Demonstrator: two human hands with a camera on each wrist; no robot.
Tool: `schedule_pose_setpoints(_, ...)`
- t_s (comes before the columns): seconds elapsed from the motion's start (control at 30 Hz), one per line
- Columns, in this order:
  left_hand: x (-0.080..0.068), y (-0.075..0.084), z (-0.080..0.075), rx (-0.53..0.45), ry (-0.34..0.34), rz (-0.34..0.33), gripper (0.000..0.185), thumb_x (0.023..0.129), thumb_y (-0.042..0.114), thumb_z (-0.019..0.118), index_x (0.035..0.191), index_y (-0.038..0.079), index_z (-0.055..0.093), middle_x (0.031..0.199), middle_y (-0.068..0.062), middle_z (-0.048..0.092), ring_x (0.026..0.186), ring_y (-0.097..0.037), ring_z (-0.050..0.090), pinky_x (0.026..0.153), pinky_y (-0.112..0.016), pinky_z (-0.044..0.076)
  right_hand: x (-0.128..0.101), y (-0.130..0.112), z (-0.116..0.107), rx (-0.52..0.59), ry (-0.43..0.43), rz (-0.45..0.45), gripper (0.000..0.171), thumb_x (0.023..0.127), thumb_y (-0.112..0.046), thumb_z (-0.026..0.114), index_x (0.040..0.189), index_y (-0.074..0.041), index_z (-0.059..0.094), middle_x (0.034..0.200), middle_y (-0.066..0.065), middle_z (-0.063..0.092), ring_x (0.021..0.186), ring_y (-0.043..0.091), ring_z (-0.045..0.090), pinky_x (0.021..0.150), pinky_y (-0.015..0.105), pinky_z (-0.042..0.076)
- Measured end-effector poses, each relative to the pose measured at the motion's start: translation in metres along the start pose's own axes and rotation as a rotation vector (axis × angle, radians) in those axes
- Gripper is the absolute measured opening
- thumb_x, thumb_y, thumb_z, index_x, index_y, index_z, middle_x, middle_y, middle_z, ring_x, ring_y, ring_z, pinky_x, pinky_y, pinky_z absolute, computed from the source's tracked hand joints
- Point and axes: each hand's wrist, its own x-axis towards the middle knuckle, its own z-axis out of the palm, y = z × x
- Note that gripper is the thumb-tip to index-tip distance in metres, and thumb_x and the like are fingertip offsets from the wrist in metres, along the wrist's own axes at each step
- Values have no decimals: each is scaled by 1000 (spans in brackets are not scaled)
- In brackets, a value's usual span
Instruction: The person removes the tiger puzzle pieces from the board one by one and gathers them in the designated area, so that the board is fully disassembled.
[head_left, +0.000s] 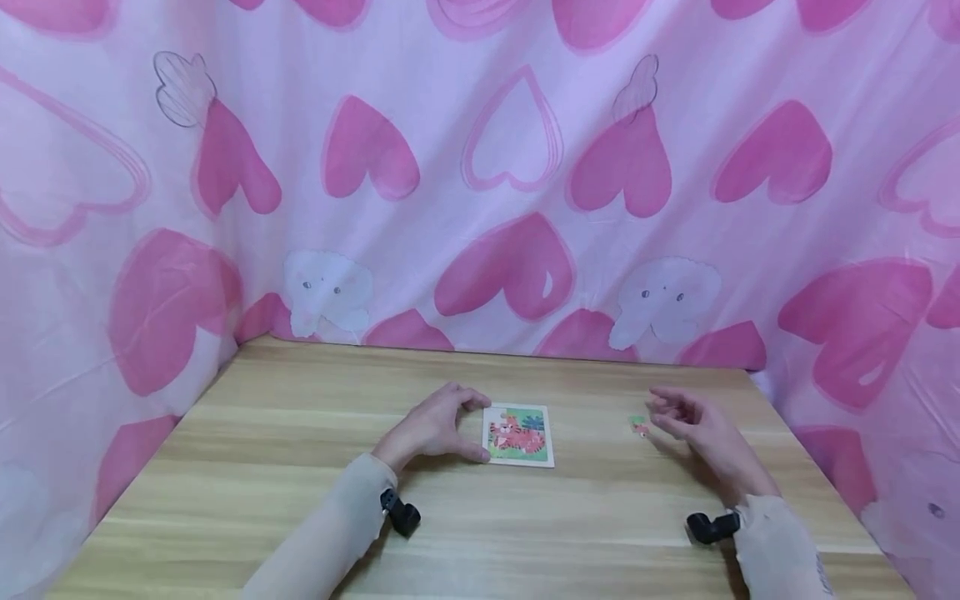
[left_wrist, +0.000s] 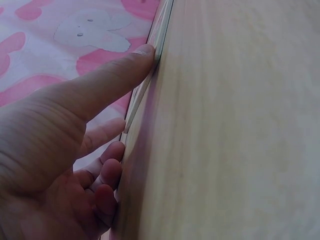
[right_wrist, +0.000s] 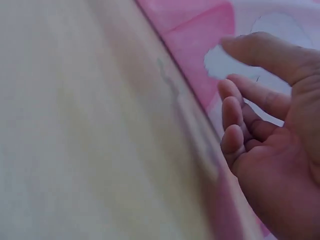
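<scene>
A small square jigsaw puzzle [head_left: 517, 437] with a pink striped animal on a green ground lies flat on the table, with a pale patch at its upper left. My left hand [head_left: 435, 425] holds it at the left side, thumb near the lower corner and index finger near the upper one. The left wrist view shows the thumb [left_wrist: 115, 75] against the puzzle's thin edge. My right hand [head_left: 697, 429] is above the table with fingers loosely bent, beside some small loose puzzle pieces [head_left: 638, 425]. Nothing shows between its fingers in the right wrist view.
The wood-grain table [head_left: 480, 533] reaches back to a pink curtain [head_left: 495, 200] with hearts, which also hangs along both sides. A black wrist camera [head_left: 401, 512] sits on the left sleeve, and another black camera [head_left: 712, 527] on the right.
</scene>
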Motion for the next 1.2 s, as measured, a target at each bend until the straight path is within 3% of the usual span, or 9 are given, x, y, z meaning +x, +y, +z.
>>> schedule_pose_setpoints(0.13,1,-1,-2,5,4,5,88,69,43,109,146,21,70,130,-1,62,121,-21,60,115,-50,50,-1,-22,0,34,26,-51,67,110,-36,73,168,-15,47,151,18,61,119,21,66,92,27,60)
schedule_pose_setpoints(0.33,0,-2,-2,12,2,1,89,70,45,108,146,22,70,131,-1,62,120,-20,60,114,-49,51,6,-60,5,55,47,-211,65,109,-26,76,167,-12,49,156,-2,59,126,6,67,99,16,57)
schedule_pose_setpoints(0.63,1,0,-1,1,-3,-4,90,70,44,108,148,22,69,133,-2,62,121,-21,60,115,-49,50,12,-103,30,231,-21,-319,62,107,-7,75,164,-3,50,146,2,66,126,10,70,103,22,59)
schedule_pose_setpoints(0.97,0,-1,0,-2,1,9,90,69,44,108,146,19,70,130,-3,62,118,-21,60,114,-50,51,21,-124,80,221,-95,-297,65,103,-11,81,162,-7,53,152,17,61,128,22,70,103,29,61)
schedule_pose_setpoints(1.1,0,0,0,-9,-1,1,90,69,43,109,146,20,70,129,-2,62,118,-20,60,114,-49,50,24,-123,100,225,-133,-273,63,101,-13,83,159,-12,58,151,16,63,130,37,68,101,31,63)
schedule_pose_setpoints(1.2,1,0,-1,-9,1,-6,89,69,43,108,147,21,70,129,-2,61,118,-20,60,114,-49,50,26,-121,115,203,-158,-259,61,101,-14,84,157,-14,60,149,15,64,129,41,68,99,31,63)
